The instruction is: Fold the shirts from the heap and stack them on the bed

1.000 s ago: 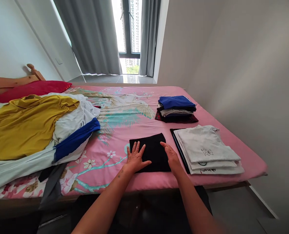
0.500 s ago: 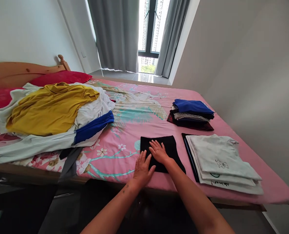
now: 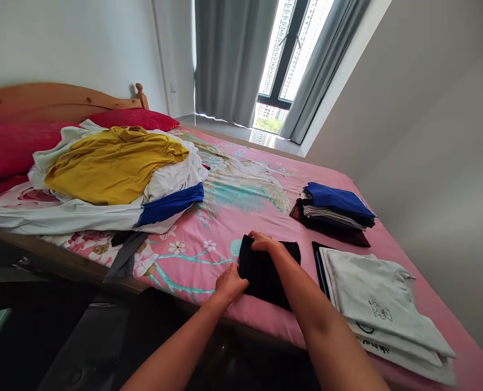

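Note:
A black folded garment [image 3: 266, 274] lies on the pink flowered bedsheet [image 3: 225, 239] near the bed's front edge; folded up, it does not show what kind it is. My left hand [image 3: 230, 282] has its fingers curled around the garment's near left edge. At its far left corner, my right hand [image 3: 261, 241] pinches the cloth, its fingertips partly hidden under the fabric. Just right of it lies a stack of folded T-shirts [image 3: 372, 282], pale grey and white on top with dark cloth beneath.
Farther back on the right is a pile of folded clothes [image 3: 335, 212] with blue on top. A loose heap with a yellow shirt [image 3: 115, 163] and white garments spreads over the left, by red pillows [image 3: 131, 118] and a wooden headboard [image 3: 62, 100].
Both hands went from lying flat on the black garment to gripping its left edge, which is slightly raised. The view has turned left and tilted.

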Motion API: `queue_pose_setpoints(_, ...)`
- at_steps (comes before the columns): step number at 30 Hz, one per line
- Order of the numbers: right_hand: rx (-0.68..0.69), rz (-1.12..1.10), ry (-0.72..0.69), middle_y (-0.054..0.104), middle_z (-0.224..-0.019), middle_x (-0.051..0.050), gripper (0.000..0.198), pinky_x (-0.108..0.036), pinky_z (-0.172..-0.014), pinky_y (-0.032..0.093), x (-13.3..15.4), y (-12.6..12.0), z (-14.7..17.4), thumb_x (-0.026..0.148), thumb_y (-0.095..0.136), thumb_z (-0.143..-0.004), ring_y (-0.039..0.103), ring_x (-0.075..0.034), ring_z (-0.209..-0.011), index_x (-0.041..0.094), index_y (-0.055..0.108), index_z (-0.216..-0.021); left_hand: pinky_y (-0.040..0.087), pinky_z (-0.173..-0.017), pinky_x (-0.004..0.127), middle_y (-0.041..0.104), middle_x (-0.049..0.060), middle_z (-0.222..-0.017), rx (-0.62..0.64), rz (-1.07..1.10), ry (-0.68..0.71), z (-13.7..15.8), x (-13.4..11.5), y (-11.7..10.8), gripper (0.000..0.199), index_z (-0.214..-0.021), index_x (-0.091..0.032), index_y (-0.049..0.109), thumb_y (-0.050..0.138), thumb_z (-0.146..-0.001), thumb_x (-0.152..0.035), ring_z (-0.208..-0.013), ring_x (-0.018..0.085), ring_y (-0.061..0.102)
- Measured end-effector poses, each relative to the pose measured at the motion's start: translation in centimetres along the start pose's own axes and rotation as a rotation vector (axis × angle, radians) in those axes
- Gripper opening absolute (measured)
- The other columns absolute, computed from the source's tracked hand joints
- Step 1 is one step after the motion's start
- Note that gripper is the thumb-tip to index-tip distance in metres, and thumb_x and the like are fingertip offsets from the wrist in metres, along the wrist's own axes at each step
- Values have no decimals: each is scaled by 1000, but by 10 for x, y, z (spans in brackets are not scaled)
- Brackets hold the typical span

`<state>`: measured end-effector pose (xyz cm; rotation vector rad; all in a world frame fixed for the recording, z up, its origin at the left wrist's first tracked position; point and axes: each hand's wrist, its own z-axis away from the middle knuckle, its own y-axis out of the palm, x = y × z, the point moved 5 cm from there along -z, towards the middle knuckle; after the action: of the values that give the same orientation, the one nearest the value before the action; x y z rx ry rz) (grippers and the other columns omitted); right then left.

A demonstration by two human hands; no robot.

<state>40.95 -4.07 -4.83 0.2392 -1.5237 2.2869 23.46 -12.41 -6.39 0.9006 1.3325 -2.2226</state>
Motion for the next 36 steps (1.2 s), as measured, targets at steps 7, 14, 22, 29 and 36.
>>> queue_pose_setpoints(7,-60,-184,-113,68,-93,-1,41,-23,-68,47,-9,-68,24,17,59,-64,63,-16,-80,19,62,-105,44,-63,22,65,-1,-72,-35,284,185,-19,-33,-39,22,-82,-16,65,52,-64,-10,-70,14,59)
queue_pose_setpoints(14,-739,-340,-424,63,-83,-2,17,-29,-81,44,-16,-161,102,24,58,-71,58,-18,-85,17,62,-86,46,-81,28,70,-2,-85,-373,144,629,-14,-111,-144,30,-88,-21,70,49,-69,-11,-84,16,62)
queue_pose_setpoints(22,-849,-254,-393,61,-102,-7,27,-41,-93,43,-55,38,161,8,46,-72,53,-22,-104,23,64,-87,29,-108,46,69,-1,-109,-308,-263,752,21,4,-55,37,-89,-29,72,47,-74,-5,-118,20,53)
queue_pose_setpoints(29,-906,-315,-227,58,-111,-9,27,-42,-99,42,-67,86,189,11,41,-81,50,-21,-112,22,63,-93,37,-107,43,57,3,-131,-284,-293,765,34,56,-30,41,-107,-28,68,45,-80,-9,-126,20,46)
queue_pose_setpoints(36,-850,-148,-263,47,-137,-7,37,-43,-113,22,-4,72,199,25,38,-91,32,-21,-134,20,53,-124,26,-113,45,40,2,-146,-291,-402,844,49,20,-26,43,-130,-27,53,39,-90,-19,-138,21,29)
